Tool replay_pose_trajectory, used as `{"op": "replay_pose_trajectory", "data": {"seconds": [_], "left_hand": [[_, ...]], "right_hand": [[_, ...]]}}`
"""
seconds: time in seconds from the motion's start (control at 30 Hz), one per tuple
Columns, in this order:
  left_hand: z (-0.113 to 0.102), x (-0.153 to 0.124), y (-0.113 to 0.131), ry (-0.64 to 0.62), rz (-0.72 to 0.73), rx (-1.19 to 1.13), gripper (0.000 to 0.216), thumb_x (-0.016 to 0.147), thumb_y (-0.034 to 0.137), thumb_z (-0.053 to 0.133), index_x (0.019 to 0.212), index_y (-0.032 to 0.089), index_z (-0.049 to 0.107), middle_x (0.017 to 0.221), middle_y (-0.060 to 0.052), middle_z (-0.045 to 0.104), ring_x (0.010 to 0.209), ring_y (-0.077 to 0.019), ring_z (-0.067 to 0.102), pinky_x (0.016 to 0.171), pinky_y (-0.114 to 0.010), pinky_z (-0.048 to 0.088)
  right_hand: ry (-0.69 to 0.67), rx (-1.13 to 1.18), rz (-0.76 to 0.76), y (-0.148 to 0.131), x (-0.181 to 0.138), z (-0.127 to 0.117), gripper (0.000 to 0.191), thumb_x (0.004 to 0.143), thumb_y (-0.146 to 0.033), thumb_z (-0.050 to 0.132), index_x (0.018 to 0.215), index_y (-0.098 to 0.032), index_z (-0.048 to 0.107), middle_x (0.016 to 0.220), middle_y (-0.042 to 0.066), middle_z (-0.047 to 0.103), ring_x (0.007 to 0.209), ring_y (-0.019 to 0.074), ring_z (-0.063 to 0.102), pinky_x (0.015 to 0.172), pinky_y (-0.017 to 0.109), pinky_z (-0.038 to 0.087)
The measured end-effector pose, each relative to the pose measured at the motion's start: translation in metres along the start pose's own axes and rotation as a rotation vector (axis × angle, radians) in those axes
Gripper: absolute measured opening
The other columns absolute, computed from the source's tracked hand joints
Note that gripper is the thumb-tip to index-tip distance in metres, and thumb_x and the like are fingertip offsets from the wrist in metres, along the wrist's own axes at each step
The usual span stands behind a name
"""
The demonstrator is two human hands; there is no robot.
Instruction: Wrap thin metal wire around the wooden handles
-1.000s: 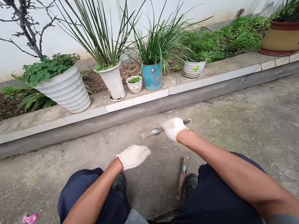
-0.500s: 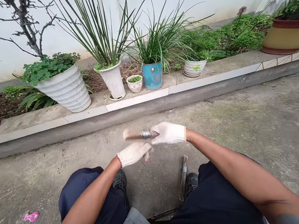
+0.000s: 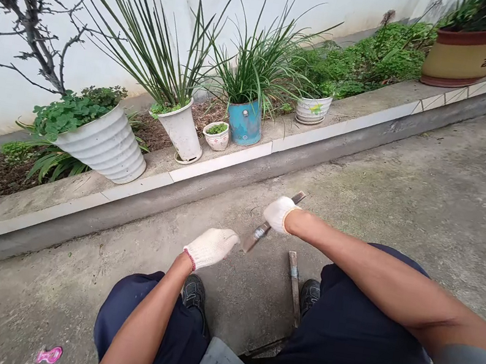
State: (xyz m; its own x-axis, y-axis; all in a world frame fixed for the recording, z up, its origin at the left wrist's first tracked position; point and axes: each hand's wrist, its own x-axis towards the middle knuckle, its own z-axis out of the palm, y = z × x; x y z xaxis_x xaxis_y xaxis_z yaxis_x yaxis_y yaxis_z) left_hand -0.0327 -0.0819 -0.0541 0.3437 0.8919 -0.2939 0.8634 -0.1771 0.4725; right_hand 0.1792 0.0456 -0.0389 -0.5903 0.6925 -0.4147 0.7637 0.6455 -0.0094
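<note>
My right hand (image 3: 279, 213), in a white knit glove, is closed around a flat wooden stick (image 3: 261, 230) with silvery wire wound round it near its lower end. The stick slants, its far end showing beyond my knuckles. To its left is my left hand (image 3: 212, 248), also gloved, with its fingers drawn together close to the stick's lower end. Whatever those fingers may pinch is too small to make out. A similar wire-bound wooden stick (image 3: 295, 287) lies on the concrete beside my right shoe (image 3: 310, 296).
Ahead runs a low tiled ledge (image 3: 222, 163) bearing potted plants, among them a white ribbed pot (image 3: 109, 144), a blue pot (image 3: 246, 123) and a yellow oval planter (image 3: 473, 59). A pink scrap (image 3: 49, 354) lies on the concrete floor at lower left.
The stick has swung from nearly level to a steep slant, its wire-bound end now lower. My right hand has shifted slightly right, and my left hand slightly left, so they are farther apart.
</note>
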Motion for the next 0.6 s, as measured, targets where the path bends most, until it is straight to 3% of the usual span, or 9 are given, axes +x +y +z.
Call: {"op": "replay_pose_trajectory", "data": {"seconds": [0.13,0.23,0.3,0.43,0.53,0.6], "left_hand": [[-0.007,-0.004,-0.013,0.087,-0.102,0.154,0.039,0.106,0.040,0.035,0.098,0.021,0.068,0.101,-0.011,0.074,0.095,-0.0247,0.068,0.085,-0.031,0.045],[-0.003,-0.004,-0.012,0.057,-0.069,-0.015,0.038,0.106,0.046,0.038,0.099,0.022,0.068,0.093,-0.007,0.073,0.091,-0.0233,0.068,0.084,-0.030,0.046],[0.002,-0.002,-0.006,0.031,-0.037,-0.163,0.041,0.105,0.051,0.041,0.099,0.021,0.068,0.088,-0.006,0.072,0.086,-0.0219,0.067,0.082,-0.029,0.047],[0.012,0.003,0.008,0.038,-0.020,-0.295,0.051,0.106,0.053,0.032,0.096,0.018,0.069,0.082,-0.005,0.073,0.080,-0.0197,0.067,0.084,-0.029,0.048],[0.018,0.007,0.011,0.021,0.000,-0.353,0.049,0.106,0.050,0.031,0.104,0.018,0.069,0.080,-0.002,0.074,0.084,-0.0191,0.068,0.086,-0.027,0.048],[0.021,0.008,0.010,-0.003,-0.004,-0.380,0.048,0.106,0.049,0.031,0.111,0.018,0.067,0.079,-0.002,0.074,0.084,-0.0186,0.068,0.084,-0.026,0.048]], "right_hand": [[-0.188,0.050,-0.287,0.001,-0.010,0.003,0.014,0.060,-0.013,0.070,0.073,-0.017,0.071,0.068,0.003,0.068,0.072,0.0197,0.063,0.072,0.031,0.044],[-0.225,0.281,-0.538,0.002,-0.019,-0.002,0.012,0.065,-0.025,0.071,0.074,-0.020,0.067,0.059,-0.006,0.055,0.061,0.0123,0.050,0.062,0.025,0.035],[-0.197,0.446,-0.590,0.000,-0.023,-0.008,0.017,0.070,-0.033,0.069,0.080,-0.019,0.066,0.062,-0.008,0.054,0.060,0.0101,0.047,0.059,0.023,0.031],[0.077,0.573,-0.446,-0.007,-0.021,-0.019,0.027,0.080,-0.043,0.066,0.091,-0.019,0.067,0.073,-0.004,0.061,0.066,0.0111,0.050,0.059,0.023,0.030],[0.295,0.453,-0.231,-0.005,-0.013,-0.025,0.030,0.085,-0.046,0.063,0.098,-0.020,0.068,0.085,0.002,0.069,0.074,0.0154,0.058,0.063,0.024,0.033],[0.359,0.334,-0.091,-0.003,-0.009,-0.026,0.026,0.091,-0.041,0.058,0.103,-0.021,0.070,0.094,0.007,0.073,0.081,0.0191,0.064,0.066,0.026,0.037]]}}
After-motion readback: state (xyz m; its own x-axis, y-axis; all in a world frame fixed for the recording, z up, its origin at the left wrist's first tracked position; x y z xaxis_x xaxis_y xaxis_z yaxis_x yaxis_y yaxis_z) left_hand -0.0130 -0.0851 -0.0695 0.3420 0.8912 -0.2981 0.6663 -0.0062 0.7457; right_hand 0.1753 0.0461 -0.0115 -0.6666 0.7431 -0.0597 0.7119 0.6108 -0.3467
